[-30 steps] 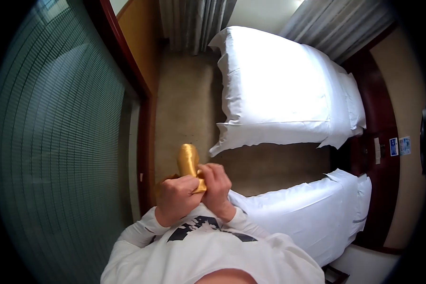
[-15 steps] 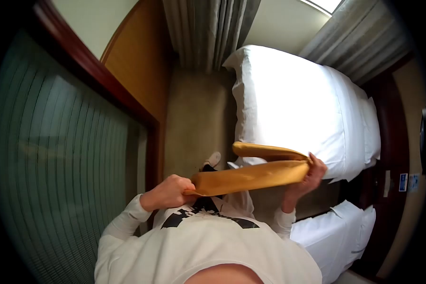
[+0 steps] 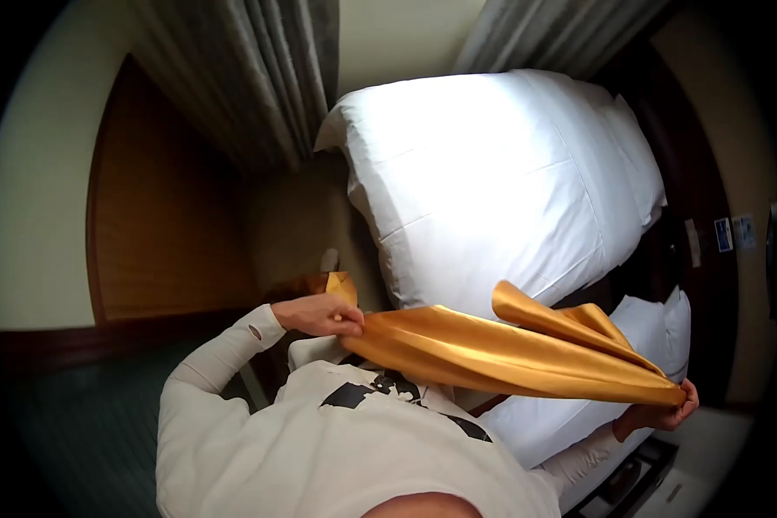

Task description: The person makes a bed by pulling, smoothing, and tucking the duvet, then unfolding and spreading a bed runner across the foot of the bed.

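A shiny gold strip of cloth, like a bed runner, is stretched between my two hands in front of my waist. My left hand is closed on it near one end, and a short gold flap pokes up behind the fingers. At the far right, my right hand grips the other part, where a folded layer lies back over the strip. The cloth hangs in the air, in front of the near side of a bed with a white duvet.
A second white bed lies at the lower right, partly behind the cloth. Grey curtains hang at the back. A brown wooden panel stands at left, and dark headboards run along the right. Brown carpet shows between.
My hands have moved farther apart, drawing the gold cloth out longer and wider. My view has turned to the right, so the big bed now appears farther left.
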Motion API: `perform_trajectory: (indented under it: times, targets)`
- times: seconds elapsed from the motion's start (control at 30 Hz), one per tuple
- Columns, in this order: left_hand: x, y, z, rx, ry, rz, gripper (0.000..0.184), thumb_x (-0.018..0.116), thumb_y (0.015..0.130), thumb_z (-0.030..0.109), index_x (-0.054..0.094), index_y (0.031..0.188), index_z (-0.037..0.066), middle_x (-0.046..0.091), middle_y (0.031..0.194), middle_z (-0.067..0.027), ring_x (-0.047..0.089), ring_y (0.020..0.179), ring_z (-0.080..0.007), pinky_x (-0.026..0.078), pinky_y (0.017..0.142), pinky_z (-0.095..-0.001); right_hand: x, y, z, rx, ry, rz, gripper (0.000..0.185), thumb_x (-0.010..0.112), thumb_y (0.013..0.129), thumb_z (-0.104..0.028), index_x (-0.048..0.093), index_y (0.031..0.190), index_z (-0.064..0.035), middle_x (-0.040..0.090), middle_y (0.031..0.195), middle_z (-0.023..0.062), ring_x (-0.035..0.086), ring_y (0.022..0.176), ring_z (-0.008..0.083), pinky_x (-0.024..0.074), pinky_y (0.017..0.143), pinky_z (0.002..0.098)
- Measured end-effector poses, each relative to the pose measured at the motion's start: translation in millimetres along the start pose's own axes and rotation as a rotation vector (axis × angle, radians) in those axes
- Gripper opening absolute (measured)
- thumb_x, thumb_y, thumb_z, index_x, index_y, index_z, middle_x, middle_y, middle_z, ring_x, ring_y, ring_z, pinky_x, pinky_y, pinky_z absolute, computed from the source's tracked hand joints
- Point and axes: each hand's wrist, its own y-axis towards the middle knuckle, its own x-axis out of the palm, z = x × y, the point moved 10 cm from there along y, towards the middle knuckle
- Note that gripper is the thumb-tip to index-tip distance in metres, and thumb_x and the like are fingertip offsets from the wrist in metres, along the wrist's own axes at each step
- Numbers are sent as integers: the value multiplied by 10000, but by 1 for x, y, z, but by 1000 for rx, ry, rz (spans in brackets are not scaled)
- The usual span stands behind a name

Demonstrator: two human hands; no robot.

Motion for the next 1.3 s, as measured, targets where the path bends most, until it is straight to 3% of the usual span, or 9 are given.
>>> perform_trajectory:
  times: [0.07,0.2,0.33,0.47,0.6,0.8,0.97,1.07,1.3]
  targets:
    - [-60,18,57,37,40,110,163,598,817,145,606,870,-9,585,650,-98,515,523,-127,410,500,-260,-15,7,40,75,-114,28,206,565,772,-207,562,826,-8,520,784,42,501,739,152,420,709,267]
    - [-85,26,122,94,231,-381,239,667,770,216,597,791,-11,554,587,-92,498,483,-168,389,465,-277,-28,-3,99,195,-340,28,190,502,818,-190,565,816,-11,547,745,47,502,684,155,425,655,272]
    - [-116,35,73,-246,337,-803,296,673,751,264,606,755,-25,574,597,-108,515,515,-182,420,504,-292,-25,-28,138,262,-598,-43,158,469,808,-173,558,793,-43,531,711,35,492,667,155,423,634,279]
    - [-230,55,24,-550,348,-880,339,660,771,316,641,825,-17,614,684,-77,551,601,-164,452,579,-263,4,-48,131,600,-791,-67,140,412,797,-153,508,754,-61,440,684,4,415,628,147,386,600,282]
    - [-326,74,23,-729,502,-1022,416,666,754,410,665,907,22,625,712,-52,541,601,-147,450,601,-251,0,-45,124,554,-955,-97,116,435,756,-180,500,751,-84,520,674,58,476,612,209,417,598,323]
    - [-498,158,44,-916,574,-763,393,672,750,376,672,938,31,661,795,-74,603,678,-141,478,649,-252,-37,-76,138,970,-1551,-139,134,409,785,-218,515,780,-137,625,830,82,592,775,302,450,634,413]
    - [-633,296,71,-737,779,-398,199,660,726,199,681,790,11,632,623,-61,580,498,-127,466,458,-240,13,-80,144,949,-1591,-385,192,394,829,-235,543,854,-116,625,914,108,589,843,331,455,700,433]
    - [-647,409,71,-419,901,-311,185,605,768,157,653,741,-20,618,590,-108,590,470,-137,462,436,-246,31,-123,188,911,-1590,-582,317,377,869,-193,546,1126,-119,582,1073,166,560,954,360,443,779,448]
    - [-636,624,-47,-423,1154,-166,204,554,801,139,598,751,-54,614,685,-140,625,513,-196,491,463,-285,118,-209,261,957,-1589,-824,332,392,821,-163,586,1084,-107,596,1012,189,570,903,374,452,769,450]
